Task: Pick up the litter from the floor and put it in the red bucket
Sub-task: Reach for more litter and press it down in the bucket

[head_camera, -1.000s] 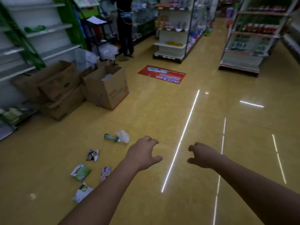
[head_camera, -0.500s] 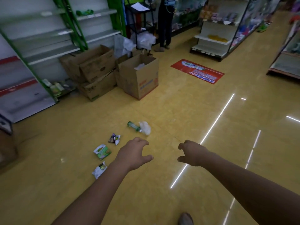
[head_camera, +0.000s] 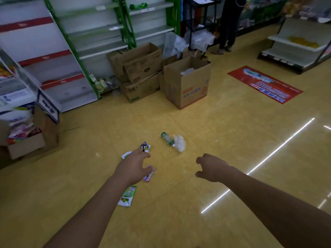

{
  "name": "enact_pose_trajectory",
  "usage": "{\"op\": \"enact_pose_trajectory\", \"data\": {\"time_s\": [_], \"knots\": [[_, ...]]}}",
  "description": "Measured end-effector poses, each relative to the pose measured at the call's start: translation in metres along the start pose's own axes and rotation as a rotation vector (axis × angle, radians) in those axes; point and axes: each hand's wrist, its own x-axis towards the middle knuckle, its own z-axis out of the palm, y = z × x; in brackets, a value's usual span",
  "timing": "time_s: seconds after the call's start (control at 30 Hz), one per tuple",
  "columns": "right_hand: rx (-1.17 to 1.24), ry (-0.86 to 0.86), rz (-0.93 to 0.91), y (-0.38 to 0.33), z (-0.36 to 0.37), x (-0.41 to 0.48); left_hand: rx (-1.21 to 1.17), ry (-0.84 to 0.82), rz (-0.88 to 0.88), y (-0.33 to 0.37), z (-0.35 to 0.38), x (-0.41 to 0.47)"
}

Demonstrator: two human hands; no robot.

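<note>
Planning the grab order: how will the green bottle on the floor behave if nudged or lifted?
The green bottle lies on its side, so a nudge would probably roll it. It looks plastic, so likely light. Crumpled white plastic at its cap might snag.

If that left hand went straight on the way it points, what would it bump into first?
Probably the small crumpled wrapper just beyond the fingertips of the left hand, with the green bottle further along; depth is hard to judge here.
</note>
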Motion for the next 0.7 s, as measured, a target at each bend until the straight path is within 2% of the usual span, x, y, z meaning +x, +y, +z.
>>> {"op": "enact_pose_trajectory", "data": {"time_s": [0.3, 0.7], "knots": [[-0.063, -0.079, -0.106, 0.006, -0.016, 0.049, -0.005, 0.059, -0.164, -0.012, -0.003, 0.001], [-0.204, -0.173, -0.254, -0.057, -0.016, 0.121, -0.165, 0.115, -0.373, -0.086, 0.0, -0.007]]}}
